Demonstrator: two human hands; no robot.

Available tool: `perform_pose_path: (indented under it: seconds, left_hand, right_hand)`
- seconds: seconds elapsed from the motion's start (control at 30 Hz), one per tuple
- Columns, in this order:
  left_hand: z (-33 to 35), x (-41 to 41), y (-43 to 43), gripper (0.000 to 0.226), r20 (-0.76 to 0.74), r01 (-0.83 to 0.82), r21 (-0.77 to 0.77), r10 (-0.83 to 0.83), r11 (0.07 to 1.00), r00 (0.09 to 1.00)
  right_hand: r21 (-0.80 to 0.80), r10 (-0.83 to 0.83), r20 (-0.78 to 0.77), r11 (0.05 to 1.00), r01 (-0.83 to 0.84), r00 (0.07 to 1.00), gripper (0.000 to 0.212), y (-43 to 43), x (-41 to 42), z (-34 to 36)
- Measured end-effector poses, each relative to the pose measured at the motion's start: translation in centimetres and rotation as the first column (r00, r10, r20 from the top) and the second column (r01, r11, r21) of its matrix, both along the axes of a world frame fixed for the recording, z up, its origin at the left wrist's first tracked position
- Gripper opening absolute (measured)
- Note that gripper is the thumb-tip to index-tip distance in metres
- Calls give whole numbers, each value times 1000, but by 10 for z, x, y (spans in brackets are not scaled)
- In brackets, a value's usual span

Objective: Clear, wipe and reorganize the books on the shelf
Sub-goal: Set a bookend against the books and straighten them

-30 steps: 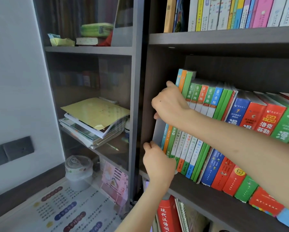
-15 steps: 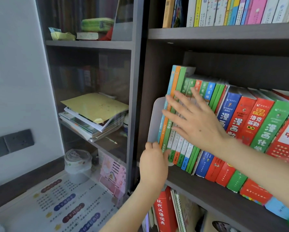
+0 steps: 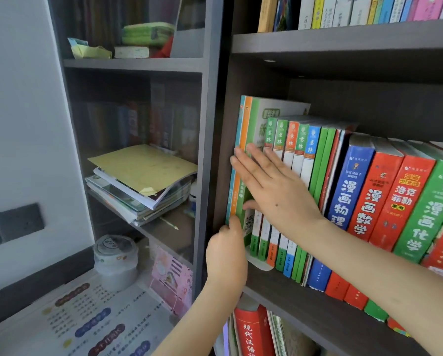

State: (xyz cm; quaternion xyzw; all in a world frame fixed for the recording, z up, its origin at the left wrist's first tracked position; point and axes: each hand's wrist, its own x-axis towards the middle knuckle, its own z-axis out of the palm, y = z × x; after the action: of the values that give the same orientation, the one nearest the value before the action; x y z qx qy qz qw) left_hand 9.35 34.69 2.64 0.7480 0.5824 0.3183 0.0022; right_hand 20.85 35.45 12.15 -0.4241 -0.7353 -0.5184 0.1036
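From my remote seat I see the right hand (image 3: 274, 191) laid flat on the spines at the left end of the dark wooden middle shelf (image 3: 318, 312). Its fingers are straight and slightly spread, and the fingertips reach the three tall thin books with teal, orange and green spines (image 3: 244, 129). Those tall books stand upright against the shelf's left wall. The palm covers the row of slim green, orange and blue paperbacks (image 3: 297, 140) just beside them. The left hand (image 3: 226, 255) is at the lower corner of the tall thin books with its thumb up on their spines. Its other fingers curl out of sight, so I cannot tell whether they grip anything. A curved white bookend base (image 3: 260, 264) shows under the paperbacks. To the right, thick blue, red and green comic-science volumes (image 3: 384, 196) lean leftward. In the neighbouring cabinet lies a stack of booklets topped by a yellow sheet (image 3: 143, 170).
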Motion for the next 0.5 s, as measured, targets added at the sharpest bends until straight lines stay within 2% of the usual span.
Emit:
perform_pose_path:
  seconds: [0.2, 0.27, 0.33, 0.43, 0.5]
  left_hand:
    - [6, 0, 6, 25, 83, 30, -22, -28, 999, 996]
    - [7, -3, 5, 24, 88, 43, -58, -38, 997, 995]
    - [8, -5, 3, 21, 83, 47, -108, -38, 993, 996]
    - [8, -7, 2, 16, 20, 43, -163, -40, 986, 999]
    - [9, -9, 1, 16, 6, 49, -159, -49, 986, 999]
  right_hand:
    - [-28, 15, 1, 1000, -15, 1000, 76, 3, -3, 4]
    - [-32, 23, -61, 999, -25, 998, 73, -16, -7, 6]
    - [41, 28, -163, 999, -21, 986, 61, -45, -3, 10]
    - [164, -89, -303, 976, 144, 949, 56, -91, 25, 4]
    - [141, -217, -344, 950, 279, 914, 63, -110, 47, -14]
